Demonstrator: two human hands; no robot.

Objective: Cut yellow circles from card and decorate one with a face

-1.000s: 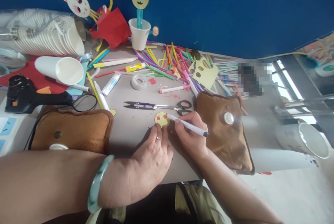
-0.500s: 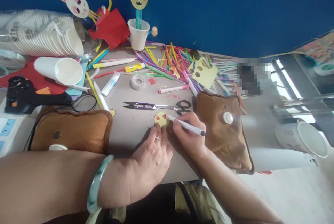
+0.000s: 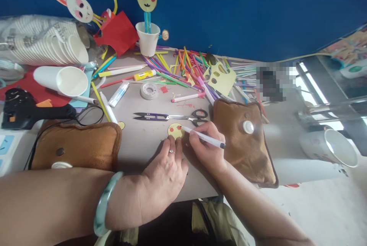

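Under the fingertips of my left hand [image 3: 164, 171] a small yellow paper circle [image 3: 175, 128] is held down on the table. It has two red spots with dark lash marks drawn around them. My right hand [image 3: 208, 146] is closed around a white marker pen [image 3: 210, 140] with a dark end, its tip at the circle's right edge by one red spot. A long pair of tweezers or snips [image 3: 150, 116] and black-handled scissors [image 3: 197, 117] lie just beyond the circle.
Brown plush warmers [image 3: 77, 144] flank my hands, one on each side. A glue gun [image 3: 31, 110] and paper cups [image 3: 73, 80] are at left. Pipe cleaners [image 3: 186, 62], a tape roll [image 3: 149, 90] and a rabbit figure in a cup [image 3: 148, 41] are farther back.
The view has shifted a little, so most things appear slightly farther left. Both hands keep nearly the same pose, with the pen tip still by the circle's right edge.
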